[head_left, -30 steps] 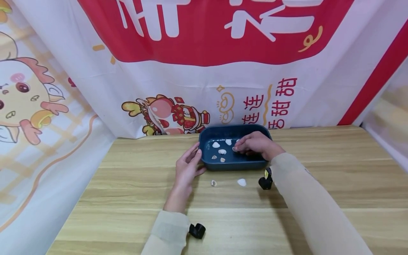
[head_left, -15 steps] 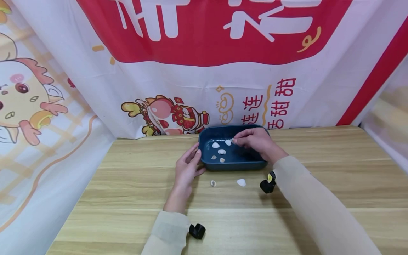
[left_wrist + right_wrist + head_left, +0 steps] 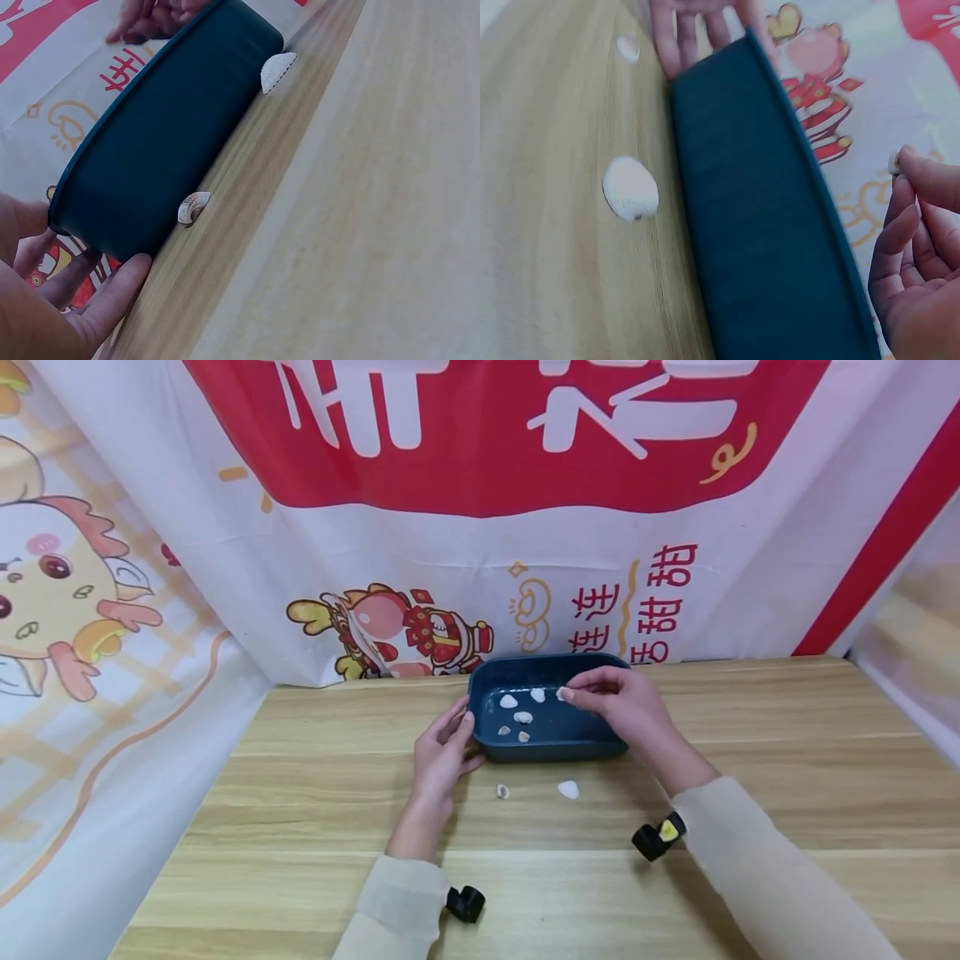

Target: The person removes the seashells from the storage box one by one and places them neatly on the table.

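A dark teal tray (image 3: 555, 750) stands near the back of the table. My left hand (image 3: 438, 760) rests against its left end; in the left wrist view the spread fingers (image 3: 124, 289) touch the outer wall and rim. Above the tray's right part, my right hand (image 3: 626, 697) pinches a small pale shell (image 3: 894, 163) between thumb and fingertip, mostly hidden by them. Several shells lie inside, among them a white shell (image 3: 508, 701) and a brownish shell (image 3: 523, 737). In front of the tray lie a white scallop-like shell (image 3: 568, 789) and a small brown-streaked shell (image 3: 193, 208).
The wood-grain table (image 3: 315, 843) spreads around the tray. Right behind it hangs a printed cloth (image 3: 420, 547) with red lettering. Black cameras (image 3: 465, 904) sit at both wrists.
My right hand first moved from low in the tray up to its middle, then back to the right and upward with the small shell. The left hand and tray stay in place.
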`<move>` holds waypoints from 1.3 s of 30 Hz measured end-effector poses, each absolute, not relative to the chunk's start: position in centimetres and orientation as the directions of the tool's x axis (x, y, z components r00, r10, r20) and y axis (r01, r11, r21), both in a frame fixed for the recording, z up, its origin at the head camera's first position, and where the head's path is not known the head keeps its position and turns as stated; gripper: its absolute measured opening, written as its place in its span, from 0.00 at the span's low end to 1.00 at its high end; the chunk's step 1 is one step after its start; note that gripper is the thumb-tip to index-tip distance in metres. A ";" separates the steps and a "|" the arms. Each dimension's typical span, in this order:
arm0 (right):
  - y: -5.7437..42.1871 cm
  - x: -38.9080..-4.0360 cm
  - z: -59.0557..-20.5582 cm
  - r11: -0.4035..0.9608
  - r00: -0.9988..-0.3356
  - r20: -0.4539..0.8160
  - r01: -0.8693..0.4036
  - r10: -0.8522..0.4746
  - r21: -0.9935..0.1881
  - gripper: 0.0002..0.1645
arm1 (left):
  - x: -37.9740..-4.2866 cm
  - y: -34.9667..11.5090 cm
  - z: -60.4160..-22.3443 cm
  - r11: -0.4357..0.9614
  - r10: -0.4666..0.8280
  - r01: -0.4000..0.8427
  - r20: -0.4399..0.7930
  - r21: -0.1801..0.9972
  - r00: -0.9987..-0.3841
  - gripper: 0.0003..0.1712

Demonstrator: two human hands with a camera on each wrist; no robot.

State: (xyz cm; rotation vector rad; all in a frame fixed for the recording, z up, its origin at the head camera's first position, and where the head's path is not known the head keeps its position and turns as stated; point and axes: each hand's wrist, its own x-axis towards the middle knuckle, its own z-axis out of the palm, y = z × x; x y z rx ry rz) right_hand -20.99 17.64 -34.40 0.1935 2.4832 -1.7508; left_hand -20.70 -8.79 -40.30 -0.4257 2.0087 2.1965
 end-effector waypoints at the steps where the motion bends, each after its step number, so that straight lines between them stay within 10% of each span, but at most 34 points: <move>1: 17.8 -20.5 -34.3 0.335 -0.987 -0.147 0.158 0.058 -0.929 0.21 | -20.7 -8.7 -40.3 -0.104 -0.090 -0.288 -0.298 0.952 -0.950 0.19; 39: 23.5 -13.6 -40.2 0.542 -0.958 -0.284 0.264 0.047 -0.798 0.13 | -20.8 -8.5 -40.4 -0.110 -0.114 -0.310 -0.322 0.944 -0.940 0.19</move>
